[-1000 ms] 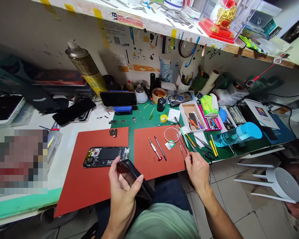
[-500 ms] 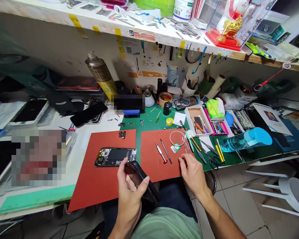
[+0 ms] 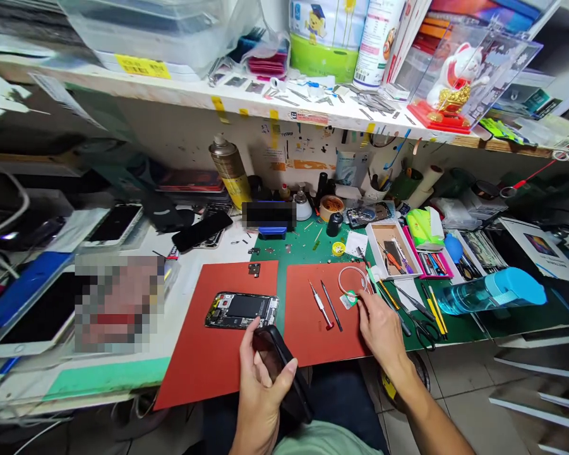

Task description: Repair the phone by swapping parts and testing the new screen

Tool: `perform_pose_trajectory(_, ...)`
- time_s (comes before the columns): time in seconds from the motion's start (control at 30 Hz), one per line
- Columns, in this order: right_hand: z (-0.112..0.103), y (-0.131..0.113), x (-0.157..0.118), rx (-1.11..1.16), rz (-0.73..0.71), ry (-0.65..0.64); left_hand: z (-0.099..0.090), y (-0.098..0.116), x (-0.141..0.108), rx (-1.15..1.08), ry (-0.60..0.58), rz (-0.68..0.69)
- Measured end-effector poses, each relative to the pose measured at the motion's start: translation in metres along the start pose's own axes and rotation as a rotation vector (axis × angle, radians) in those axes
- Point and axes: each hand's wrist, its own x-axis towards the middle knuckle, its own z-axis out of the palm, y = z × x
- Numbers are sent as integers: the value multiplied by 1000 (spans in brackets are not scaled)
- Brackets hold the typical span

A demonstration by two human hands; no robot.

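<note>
My left hand point(image 3: 264, 388) is closed around a dark phone point(image 3: 291, 379), held tilted over my lap at the mat's front edge. Behind it, an opened phone point(image 3: 242, 309) with its battery and inner parts exposed lies on the left red mat point(image 3: 184, 360). My right hand point(image 3: 383, 325) reaches over the right red mat point(image 3: 303, 335), its fingers drawn together beside a clear tubing loop point(image 3: 343, 287) and a small green-and-white piece point(image 3: 348, 299). What those fingers hold, if anything, is hidden. A white-handled screwdriver point(image 3: 321, 306) and a dark pen-like tool point(image 3: 332, 306) lie to their left.
Scissors point(image 3: 425, 332), yellow pens point(image 3: 436, 313) and a blue water bottle point(image 3: 495, 291) lie to the right. Behind them stands a white tool box point(image 3: 392, 249). A spray can point(image 3: 230, 170) stands at the back, below a loaded shelf point(image 3: 180, 98). Phones lie at left.
My right hand has moved forward to the tubing loop and its fingers have come together there. My left hand still holds the dark phone. The camera view has shifted left and up.
</note>
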Motion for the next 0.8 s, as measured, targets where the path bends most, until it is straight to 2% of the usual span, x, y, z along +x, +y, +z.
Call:
perform_pose_trajectory(0.1,-1,0,9,-75,-38,-39,4,9,-4,-52,-6,-77)
perform_pose_trajectory(0.27,-10,-3,17,-167,-99,-89,9,22,-6,-68,-15,-128)
perform_pose_trajectory(0.53,-3,-4,26,-262,-85,-62,14,19,0,-37,-43,-125)
perform_pose_trajectory(0.67,-7,-6,20,-161,-157,36,15,10,-8,-26,-9,-104)
perform_pose_trajectory(0.8,-14,-19,16,86,-289,153,15,-11,-14,-99,-9,-38)
